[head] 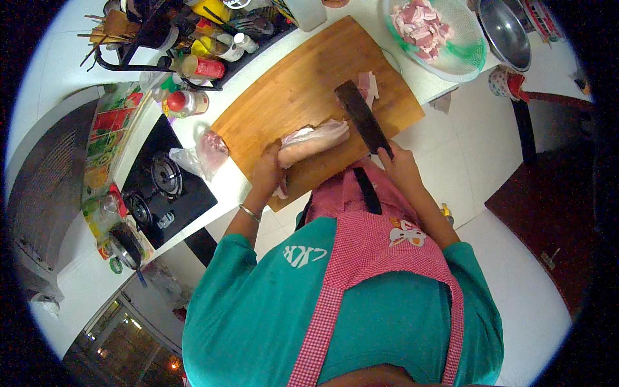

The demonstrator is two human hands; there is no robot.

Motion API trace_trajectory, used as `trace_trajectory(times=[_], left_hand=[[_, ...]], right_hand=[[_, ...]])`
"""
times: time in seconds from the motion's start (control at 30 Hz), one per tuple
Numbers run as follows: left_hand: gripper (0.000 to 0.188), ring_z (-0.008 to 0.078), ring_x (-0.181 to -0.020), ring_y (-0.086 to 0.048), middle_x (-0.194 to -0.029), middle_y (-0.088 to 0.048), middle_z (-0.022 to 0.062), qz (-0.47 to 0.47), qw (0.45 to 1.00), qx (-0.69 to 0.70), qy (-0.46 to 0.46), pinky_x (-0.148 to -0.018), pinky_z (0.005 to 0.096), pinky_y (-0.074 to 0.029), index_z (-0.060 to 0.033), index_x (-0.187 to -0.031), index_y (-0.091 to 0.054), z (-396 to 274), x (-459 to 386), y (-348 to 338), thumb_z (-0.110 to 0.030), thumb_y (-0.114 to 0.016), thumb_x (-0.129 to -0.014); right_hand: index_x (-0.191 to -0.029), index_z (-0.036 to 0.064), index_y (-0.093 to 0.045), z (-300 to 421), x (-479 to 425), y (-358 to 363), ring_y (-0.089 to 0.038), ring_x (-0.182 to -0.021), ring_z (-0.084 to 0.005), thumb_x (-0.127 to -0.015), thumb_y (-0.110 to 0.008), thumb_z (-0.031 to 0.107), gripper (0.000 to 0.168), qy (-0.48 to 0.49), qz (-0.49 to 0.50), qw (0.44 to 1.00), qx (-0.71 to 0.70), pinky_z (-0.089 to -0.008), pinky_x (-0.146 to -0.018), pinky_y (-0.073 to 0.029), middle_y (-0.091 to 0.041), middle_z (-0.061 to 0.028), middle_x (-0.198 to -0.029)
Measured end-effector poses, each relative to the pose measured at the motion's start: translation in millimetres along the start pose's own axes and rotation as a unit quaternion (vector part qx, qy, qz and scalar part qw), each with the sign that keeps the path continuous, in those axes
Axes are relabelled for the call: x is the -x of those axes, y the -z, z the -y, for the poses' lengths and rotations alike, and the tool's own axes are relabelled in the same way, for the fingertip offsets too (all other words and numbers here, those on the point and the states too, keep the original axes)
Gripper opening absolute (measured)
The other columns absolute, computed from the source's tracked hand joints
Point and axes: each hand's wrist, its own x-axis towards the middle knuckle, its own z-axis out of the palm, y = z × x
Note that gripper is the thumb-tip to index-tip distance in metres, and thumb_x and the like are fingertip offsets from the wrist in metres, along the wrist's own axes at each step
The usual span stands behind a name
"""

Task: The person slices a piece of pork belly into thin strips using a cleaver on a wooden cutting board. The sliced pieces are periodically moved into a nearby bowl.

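Note:
A slab of raw pork belly (314, 142) lies on the wooden cutting board (290, 92), and my left hand (269, 167) grips its left end. My right hand (399, 164) is closed around the handle of a dark cleaver (362, 116). The blade is to the right of the slab, its far end beside a few cut slices of pork (368, 88). Another small strip of meat (281, 188) lies by my left wrist at the board's near left edge. Cut pork pieces (421, 29) sit in a green and white colander (464, 53) beyond the board's right corner.
A metal bowl (505, 34) stands right of the colander. Left of the board are a plastic bag with meat (210, 150), a red-lidded jar (186, 103) and a black gas hob (167, 184). A rack with bottles and utensils (193, 48) stands at the back left.

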Motion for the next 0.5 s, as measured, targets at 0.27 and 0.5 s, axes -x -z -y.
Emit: trace_trajectory(times=[0.27,0.5], left_hand=[[0.041,0.0360,-0.111,-0.058,-0.109,-0.060,0.0160,-0.046,0.949,-0.309,-0.037,-0.089,0.0444,-0.050,-0.0061,-0.119,-0.058,-65,23,33,-0.002,-0.061,-0.078],[0.079,0.0392,-0.121,-0.049,-0.139,-0.047,0.0168,-0.095,0.983,-0.149,-0.051,-0.102,0.0461,-0.041,-0.0140,-0.139,-0.049,-36,33,46,-0.009,-0.079,-0.065]], right_hand=[[-0.110,-0.001,-0.063,1,0,7,-0.063,-0.060,-0.0300,-0.096,-0.057,0.021,0.027,-0.032,-0.001,0.999,-0.020,-0.0387,-0.058,-0.047,-0.063,-0.0193,-0.071],[-0.112,-0.001,-0.063,9,3,8,-0.066,-0.065,-0.0329,-0.096,-0.057,0.022,0.028,-0.035,-0.001,0.999,0.013,-0.0404,-0.061,-0.049,-0.065,-0.0213,-0.075]])
